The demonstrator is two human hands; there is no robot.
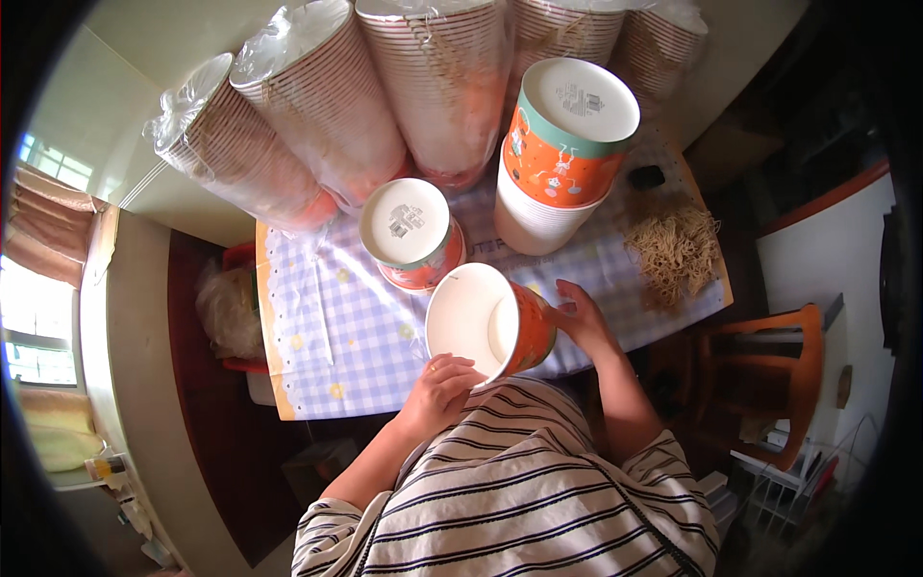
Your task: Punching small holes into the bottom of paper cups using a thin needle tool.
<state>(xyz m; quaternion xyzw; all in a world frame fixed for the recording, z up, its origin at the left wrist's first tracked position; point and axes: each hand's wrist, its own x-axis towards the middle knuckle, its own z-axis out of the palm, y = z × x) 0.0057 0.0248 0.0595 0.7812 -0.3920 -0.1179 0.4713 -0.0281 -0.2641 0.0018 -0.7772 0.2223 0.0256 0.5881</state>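
Near the table's front edge I hold a paper bucket (472,317) tilted on its side, its white inside facing left and up. My left hand (441,392) is closed on the lower part of its rim, wearing a ring. On the other side, my right hand (581,317) grips the orange printed wall close to the base. Just beyond it, a short stack of upside-down orange and green paper buckets (408,224) stands on the table. A taller upside-down stack (560,171) is at the right, with white rims nested below its printed top bucket.
Several tall bucket stacks in clear plastic bags (437,87) line the back. A heap of tan strands (676,252) lies at the right beside a small black object (645,177). A checked cloth (317,327) covers the table. An orange-brown chair (808,375) stands right.
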